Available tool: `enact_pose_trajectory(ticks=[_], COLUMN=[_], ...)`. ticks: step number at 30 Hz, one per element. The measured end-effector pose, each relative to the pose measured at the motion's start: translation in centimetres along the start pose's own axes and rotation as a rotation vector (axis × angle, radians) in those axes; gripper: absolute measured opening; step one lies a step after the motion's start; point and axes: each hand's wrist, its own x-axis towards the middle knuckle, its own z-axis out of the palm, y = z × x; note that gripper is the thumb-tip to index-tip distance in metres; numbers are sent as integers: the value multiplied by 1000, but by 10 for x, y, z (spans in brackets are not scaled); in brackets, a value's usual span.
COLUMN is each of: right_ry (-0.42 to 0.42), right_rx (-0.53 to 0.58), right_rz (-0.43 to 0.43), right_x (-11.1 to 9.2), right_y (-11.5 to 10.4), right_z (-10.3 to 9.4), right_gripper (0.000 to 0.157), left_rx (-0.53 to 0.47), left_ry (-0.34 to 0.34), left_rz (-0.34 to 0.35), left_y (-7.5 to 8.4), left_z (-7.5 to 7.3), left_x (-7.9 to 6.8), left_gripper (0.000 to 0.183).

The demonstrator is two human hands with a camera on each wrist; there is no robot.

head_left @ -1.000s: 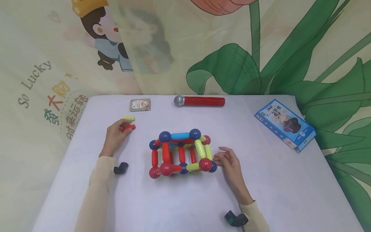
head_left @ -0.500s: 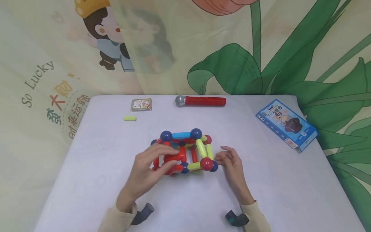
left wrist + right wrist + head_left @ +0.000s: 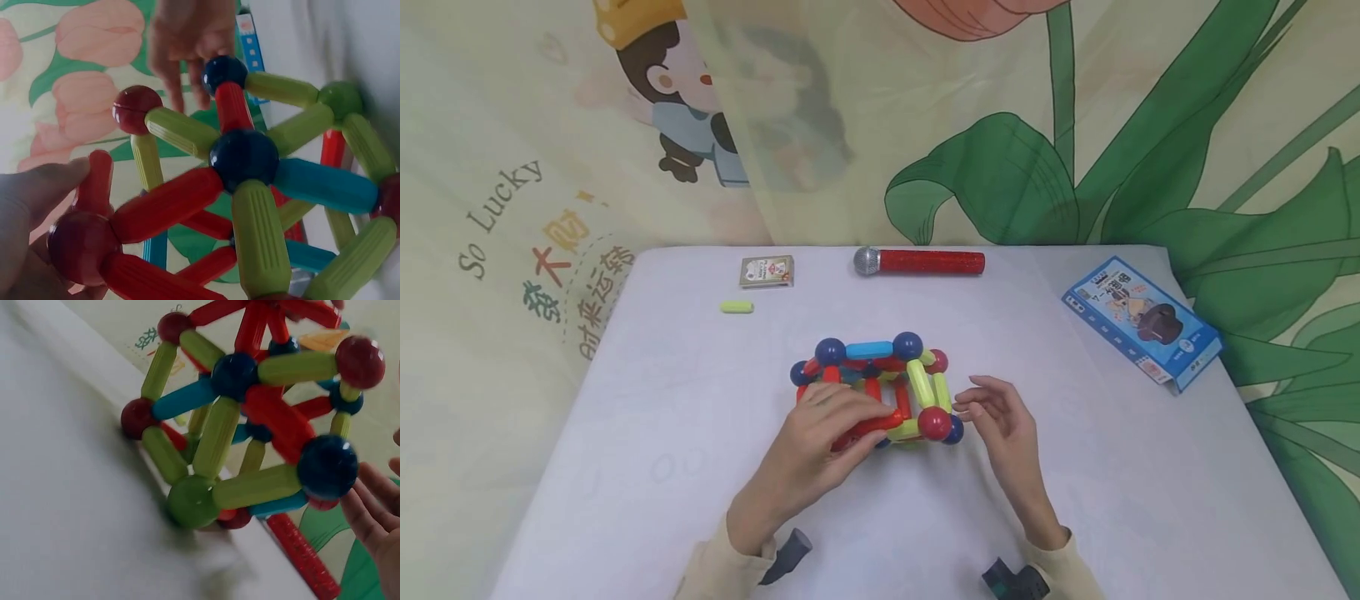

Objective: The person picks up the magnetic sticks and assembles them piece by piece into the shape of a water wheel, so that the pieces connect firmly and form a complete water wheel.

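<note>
A frame built of magnetic rods (image 3: 917,382) and balls in red, blue, green and yellow-green stands mid-table in the head view. My left hand (image 3: 812,442) pinches a red magnetic rod (image 3: 886,422) at the near left side of the frame, covering part of it. In the left wrist view that red rod (image 3: 95,178) stands at a red ball (image 3: 84,247), thumb against it. At the right end, my right hand (image 3: 1007,429) has loosely bent fingers beside a dark blue ball (image 3: 953,430). The right wrist view shows those fingers (image 3: 362,506) right at the blue ball (image 3: 327,467).
A loose yellow-green rod (image 3: 737,307) lies at the back left, near a small card box (image 3: 766,272). A red microphone (image 3: 928,262) lies along the back edge. The blue box (image 3: 1142,321) sits at the back right.
My left hand picked up the red rod at the left, near the yellow-green one, and brought it right to the near side of the frame. The right hand has stayed beside the blue ball.
</note>
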Motion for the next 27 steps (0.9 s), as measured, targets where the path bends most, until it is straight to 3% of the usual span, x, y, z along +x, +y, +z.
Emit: enact_pose_trajectory(ticks=[6, 9, 18, 27], right_ry=[-75, -128, -194, -189], right_rx=[-52, -20, 78, 84], right_rz=[-136, -180, -189, -208], right_x=[-9, -11, -12, -10], right_y=[-18, -23, -28, -31], right_z=[2, 5, 16, 25], right_gripper=[51, 60, 56, 57], left_rx=[68, 75, 73, 72], left_ry=[-31, -34, -57, -71], left_rz=[29, 58, 75, 80], left_y=[-2, -4, -6, -6], left_z=[-2, -2, -2, -2], left_x=[0, 1, 1, 2], left_gripper=[36, 39, 35, 33])
